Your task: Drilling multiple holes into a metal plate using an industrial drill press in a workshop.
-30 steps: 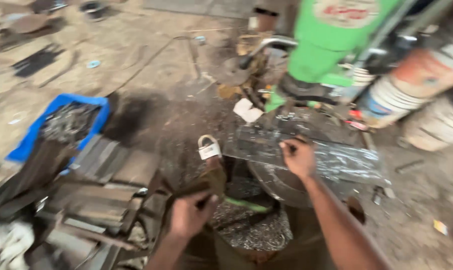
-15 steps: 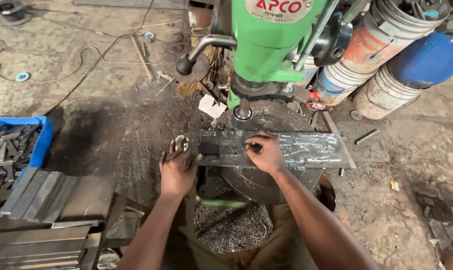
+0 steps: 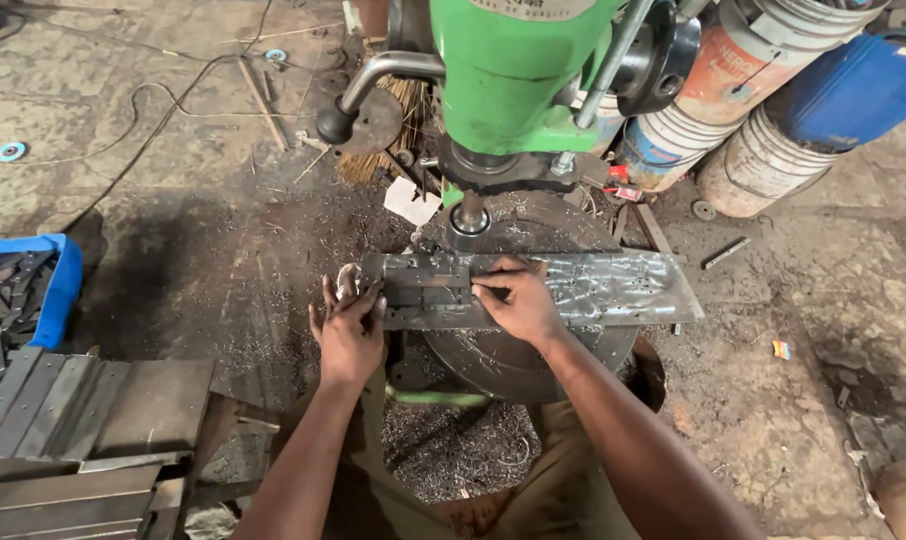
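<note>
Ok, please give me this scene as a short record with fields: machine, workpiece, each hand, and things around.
machine: green drill press, its spindle above a round table
workpiece: long flat metal plate lying across the round table
left hand: on the plate's left end, fingers spread
right hand: pressing flat on the plate near the spindle
around: blue crate of metal pieces, stacked steel bars, metal shavings, buckets
</note>
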